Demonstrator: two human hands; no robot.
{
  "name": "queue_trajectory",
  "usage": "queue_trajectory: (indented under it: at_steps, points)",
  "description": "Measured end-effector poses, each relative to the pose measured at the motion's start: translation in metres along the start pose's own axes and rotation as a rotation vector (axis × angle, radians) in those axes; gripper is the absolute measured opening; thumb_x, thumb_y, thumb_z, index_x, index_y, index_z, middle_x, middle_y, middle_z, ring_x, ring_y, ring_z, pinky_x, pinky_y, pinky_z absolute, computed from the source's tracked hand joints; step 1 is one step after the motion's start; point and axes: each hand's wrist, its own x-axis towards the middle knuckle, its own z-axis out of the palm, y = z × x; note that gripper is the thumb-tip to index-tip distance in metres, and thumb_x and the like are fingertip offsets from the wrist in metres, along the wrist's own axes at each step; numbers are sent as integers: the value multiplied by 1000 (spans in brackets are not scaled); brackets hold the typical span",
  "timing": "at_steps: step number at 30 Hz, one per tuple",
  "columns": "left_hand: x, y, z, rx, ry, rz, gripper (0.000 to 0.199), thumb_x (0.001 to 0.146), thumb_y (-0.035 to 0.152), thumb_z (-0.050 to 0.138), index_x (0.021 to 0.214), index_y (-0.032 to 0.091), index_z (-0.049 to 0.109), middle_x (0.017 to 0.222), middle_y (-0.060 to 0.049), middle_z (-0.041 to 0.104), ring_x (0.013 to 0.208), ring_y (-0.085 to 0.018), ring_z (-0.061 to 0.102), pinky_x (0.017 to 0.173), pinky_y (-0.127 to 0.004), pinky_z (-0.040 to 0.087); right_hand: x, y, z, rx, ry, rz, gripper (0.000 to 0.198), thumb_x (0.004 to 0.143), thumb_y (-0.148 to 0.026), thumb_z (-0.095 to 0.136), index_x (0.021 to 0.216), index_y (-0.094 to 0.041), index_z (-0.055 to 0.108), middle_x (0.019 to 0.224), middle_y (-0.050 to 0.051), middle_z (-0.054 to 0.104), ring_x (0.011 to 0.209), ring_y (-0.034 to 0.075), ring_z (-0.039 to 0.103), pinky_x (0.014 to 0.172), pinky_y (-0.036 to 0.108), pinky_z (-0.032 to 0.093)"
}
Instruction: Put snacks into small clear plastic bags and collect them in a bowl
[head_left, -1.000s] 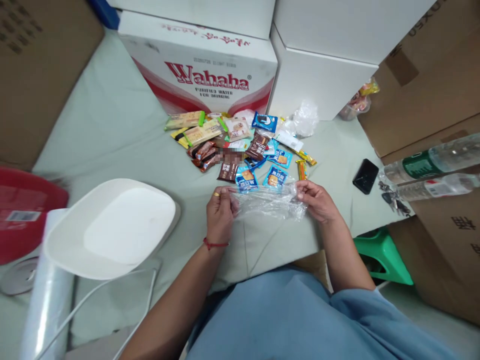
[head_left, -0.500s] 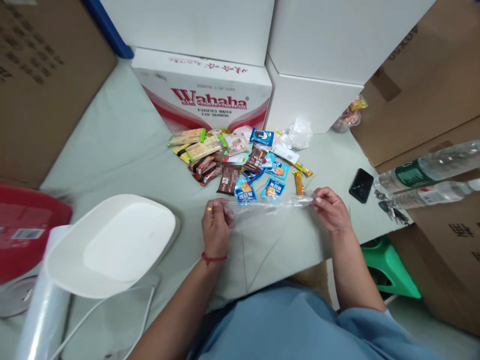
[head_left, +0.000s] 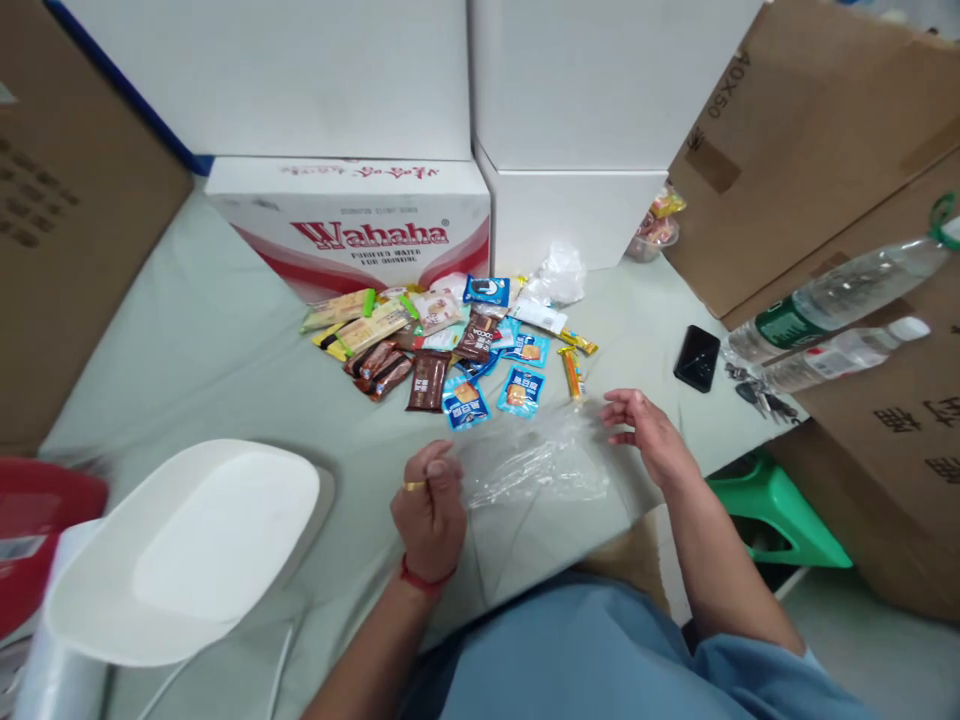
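Observation:
A clear plastic bag (head_left: 540, 465) lies spread over the near part of the table, between my hands. The fingers of my left hand (head_left: 431, 505) are closed on the bag's left edge. My right hand (head_left: 646, 435) is beside the bag's right end with its fingers apart, holding nothing. Just beyond the bag is a heap of small wrapped snacks: blue packets (head_left: 520, 391), a brown packet (head_left: 430, 381), a cocoa packet (head_left: 480, 335), a yellow stick packet (head_left: 572, 373) and long green-ended packets (head_left: 375, 327).
A white scoop-shaped tray (head_left: 217, 530) sits at left, near a red container (head_left: 45, 530). The Wahaha carton (head_left: 360, 225) and white boxes stand behind the snacks. On the right are a black phone (head_left: 697, 358), keys (head_left: 765, 400), water bottles (head_left: 840, 355) and a green stool (head_left: 780, 510).
My right hand has let go of the bag and its fingers have spread. The bag has flattened onto the table. My left hand, still on the bag, is lower in view; the view has shifted.

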Motion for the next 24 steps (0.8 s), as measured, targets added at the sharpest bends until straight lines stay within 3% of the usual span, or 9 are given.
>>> queue_trajectory:
  at_steps: [3, 6, 10, 13, 16, 19, 21, 24]
  points:
    - [-11, 5, 0, 65, -37, 137, 33, 106, 47, 48, 116, 21, 64, 86, -2, 71, 68, -13, 64, 61, -25, 49, -14, -2, 18, -154, -140, -75, 82, 80, -71, 73, 144, -25, 53, 120, 11, 67, 106, 25, 65, 82, 37, 58]
    - [-15, 17, 1, 26, -35, 99, 37, 105, 52, 46, 116, 21, 62, 88, -2, 71, 59, -10, 59, 55, -24, 47, -15, 4, 38, -259, -162, -140, 105, 70, -49, 87, 159, -25, 35, 124, 9, 65, 97, 22, 67, 86, 38, 57]
    - [-13, 30, -8, -56, 44, -185, 42, 106, 58, 39, 111, 21, 58, 86, 0, 68, 48, -8, 53, 47, -23, 44, -3, 16, 52, -171, -79, -133, 78, 83, -41, 70, 152, -22, 40, 87, -1, 63, 65, 17, 60, 62, 32, 53]
    - [-16, 26, -30, 138, 17, -298, 43, 101, 60, 48, 111, 20, 60, 92, -3, 69, 58, -13, 59, 55, -28, 52, 6, 22, 54, -118, -90, -129, 68, 83, -41, 69, 145, -23, 46, 78, -5, 57, 57, 16, 55, 53, 29, 47]
    - [-22, 17, -55, 452, -97, -144, 57, 90, 55, 63, 131, 17, 57, 117, -13, 66, 90, -24, 68, 78, -41, 60, 8, 25, 55, -167, -114, -173, 58, 83, -40, 70, 136, -22, 55, 81, -3, 59, 63, 16, 57, 60, 29, 49]
    - [-21, 15, -70, 650, -250, 85, 67, 90, 43, 61, 149, 15, 47, 139, -20, 56, 127, -36, 58, 107, -57, 53, 5, 24, 58, -239, -150, -242, 52, 84, -38, 69, 133, -22, 60, 86, -1, 64, 72, 17, 60, 70, 30, 51]
    - [-15, 19, -72, 701, -372, 168, 65, 92, 31, 56, 154, 17, 44, 144, -19, 55, 136, -36, 52, 115, -61, 47, 2, 21, 59, -282, -183, -289, 49, 87, -36, 67, 134, -23, 60, 88, -1, 65, 73, 16, 61, 72, 30, 51]
    - [0, 29, -67, 700, -550, 189, 69, 89, 15, 51, 158, 25, 44, 154, -16, 47, 142, -34, 50, 116, -59, 48, -2, 14, 57, -341, -207, -376, 49, 91, -32, 65, 139, -24, 60, 95, 1, 68, 74, 15, 61, 73, 29, 50]
